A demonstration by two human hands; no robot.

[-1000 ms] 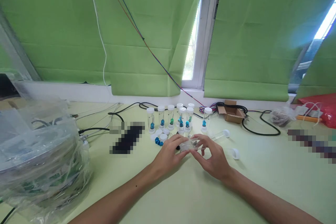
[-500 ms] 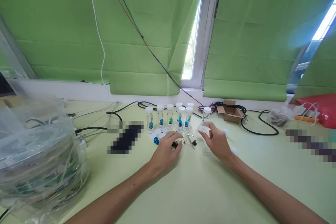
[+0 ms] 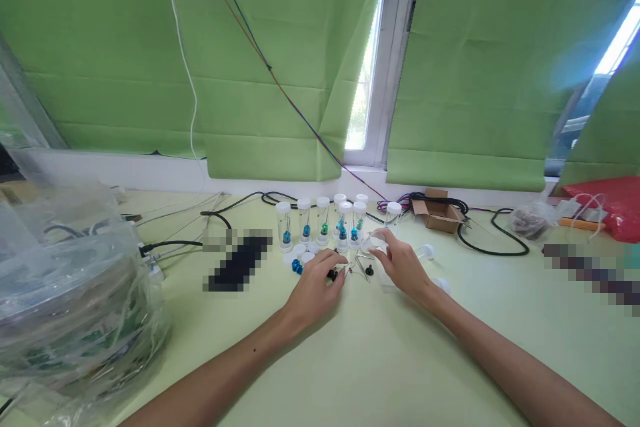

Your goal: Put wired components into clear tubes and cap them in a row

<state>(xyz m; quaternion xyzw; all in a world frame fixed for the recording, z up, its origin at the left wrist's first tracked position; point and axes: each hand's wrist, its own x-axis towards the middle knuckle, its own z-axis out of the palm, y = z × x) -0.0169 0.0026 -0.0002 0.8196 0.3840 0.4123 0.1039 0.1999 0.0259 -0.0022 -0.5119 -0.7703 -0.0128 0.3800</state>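
Note:
My left hand (image 3: 317,283) bends over the table with thumb and fingertips close together around a thin pale wire (image 3: 349,265). Black knob-like pieces show under those fingers, partly hidden. In a pinch, my right hand (image 3: 403,265) holds a clear plastic tube (image 3: 373,242), tilted and partly covered by the fingers. Between the hands lie metal tweezers (image 3: 362,270) and a small black knob-like piece (image 3: 370,270). White-capped clear tubes (image 3: 305,220) stand upright behind, several with blue or green parts inside. Blue pieces (image 3: 297,266) and white caps (image 3: 299,250) lie left of my left hand.
A plastic-wrapped spool (image 3: 75,307) fills the left side. Black cables (image 3: 493,250) run along the back, beside an open cardboard box (image 3: 440,213). Another clear tube with a white end (image 3: 426,251) lies beyond my right wrist. A red bag (image 3: 620,207) sits far right.
My right hand has shifted slightly left with the clear tube, toward the standing tubes. My left hand stays almost in place.

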